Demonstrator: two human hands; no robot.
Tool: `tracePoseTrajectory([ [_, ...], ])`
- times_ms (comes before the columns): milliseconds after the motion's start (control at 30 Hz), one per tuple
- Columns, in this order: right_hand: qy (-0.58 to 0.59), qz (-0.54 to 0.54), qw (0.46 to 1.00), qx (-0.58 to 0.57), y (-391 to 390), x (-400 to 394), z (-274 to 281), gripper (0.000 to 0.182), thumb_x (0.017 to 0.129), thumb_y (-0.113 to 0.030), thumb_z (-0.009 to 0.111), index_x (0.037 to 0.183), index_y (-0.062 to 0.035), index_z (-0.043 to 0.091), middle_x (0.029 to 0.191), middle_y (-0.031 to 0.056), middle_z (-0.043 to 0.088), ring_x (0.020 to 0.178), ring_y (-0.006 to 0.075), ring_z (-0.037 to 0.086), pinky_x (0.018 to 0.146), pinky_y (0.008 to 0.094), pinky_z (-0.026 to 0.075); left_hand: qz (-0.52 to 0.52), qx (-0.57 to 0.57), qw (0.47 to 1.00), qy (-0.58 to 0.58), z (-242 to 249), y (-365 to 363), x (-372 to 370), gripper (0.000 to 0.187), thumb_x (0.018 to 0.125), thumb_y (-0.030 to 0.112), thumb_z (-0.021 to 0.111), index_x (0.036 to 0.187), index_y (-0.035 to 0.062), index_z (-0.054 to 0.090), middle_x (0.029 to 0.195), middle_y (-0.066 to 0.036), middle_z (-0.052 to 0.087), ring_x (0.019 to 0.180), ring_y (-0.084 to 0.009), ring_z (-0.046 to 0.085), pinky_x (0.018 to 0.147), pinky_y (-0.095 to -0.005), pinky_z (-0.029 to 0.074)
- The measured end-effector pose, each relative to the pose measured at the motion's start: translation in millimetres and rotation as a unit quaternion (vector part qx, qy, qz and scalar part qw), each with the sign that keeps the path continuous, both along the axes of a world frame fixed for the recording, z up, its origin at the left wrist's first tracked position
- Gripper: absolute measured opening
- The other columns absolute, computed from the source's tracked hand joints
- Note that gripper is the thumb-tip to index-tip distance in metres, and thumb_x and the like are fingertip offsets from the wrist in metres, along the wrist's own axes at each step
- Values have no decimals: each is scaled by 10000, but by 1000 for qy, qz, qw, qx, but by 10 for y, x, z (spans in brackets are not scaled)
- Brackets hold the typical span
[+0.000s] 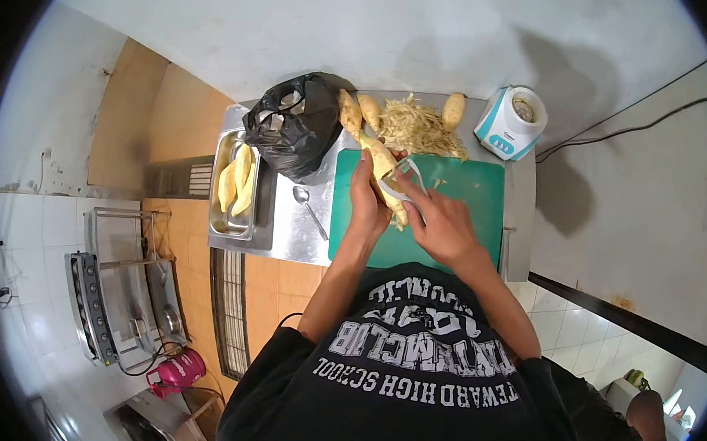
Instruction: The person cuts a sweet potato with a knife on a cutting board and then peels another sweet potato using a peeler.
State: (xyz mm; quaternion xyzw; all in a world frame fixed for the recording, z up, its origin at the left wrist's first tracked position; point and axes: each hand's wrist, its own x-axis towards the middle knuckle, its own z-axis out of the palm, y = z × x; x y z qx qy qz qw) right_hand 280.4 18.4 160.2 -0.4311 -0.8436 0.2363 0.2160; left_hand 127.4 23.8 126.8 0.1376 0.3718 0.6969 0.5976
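Cassava root [383,167] in left hand [368,205], peeler [401,179] in right hand [441,227].

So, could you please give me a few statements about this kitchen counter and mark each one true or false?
1. The left hand holds a pale root over the green cutting board. True.
2. The right hand holds a spoon. False: it holds a white peeler; the spoon lies on the counter.
3. The metal tray holds peeled pieces. True.
4. The blender stands left of the black bag. False: it stands far to its right.
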Motion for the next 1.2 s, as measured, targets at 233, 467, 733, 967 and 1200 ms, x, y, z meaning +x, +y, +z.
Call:
tracePoseTrajectory([
  [233, 49, -5, 999, -13, -243, 87, -58, 513, 968, -219, 611, 1475, -232, 532, 797, 177, 625, 666, 399, 637, 612, 504, 525, 30, 20, 998, -58, -141, 58, -7, 516, 1091, 473, 354, 1424, 86, 430, 1115, -73, 579, 1106, -241, 579, 1077, -599, 460],
  [467, -8, 42, 992, -116, -421, 332, -143, 500, 971, -198, 620, 1464, -228, 547, 814, 185, 648, 692, 404, 647, 626, 496, 530, 104, 22, 987, -121, -61, 191, -325, 422, 1080, 453, 399, 1296, 107, 504, 1079, -52, 592, 1041, -224, 589, 1090, -656, 426],
  [733, 68, 16, 996, -64, 69, -14, 221, 498, 1003, -248, 574, 1495, -249, 501, 906, 192, 671, 812, 405, 666, 708, 520, 529, 54, -4, 994, -95, 65, 234, -183, 344, 999, 380, 626, 1212, 130, 522, 1019, -29, 595, 964, -191, 576, 997, -561, 531],
  [967, 25, 29, 998, -40, -201, 86, -80, 492, 1012, -275, 557, 1499, -260, 496, 900, 189, 670, 777, 414, 661, 669, 516, 533, 97, 15, 991, -95, 113, 342, -406, 456, 974, 428, 652, 1255, 94, 518, 1100, -61, 549, 1036, -197, 544, 1037, -547, 514],
  [1200, 27, 0, 993, -112, -209, 244, -73, 494, 1011, -256, 560, 1501, -269, 496, 921, 194, 666, 782, 412, 653, 694, 504, 535, 107, -18, 989, -95, 104, 382, -470, 321, 993, 459, 613, 1063, 146, 593, 959, -16, 622, 869, -136, 603, 980, -540, 518],
])
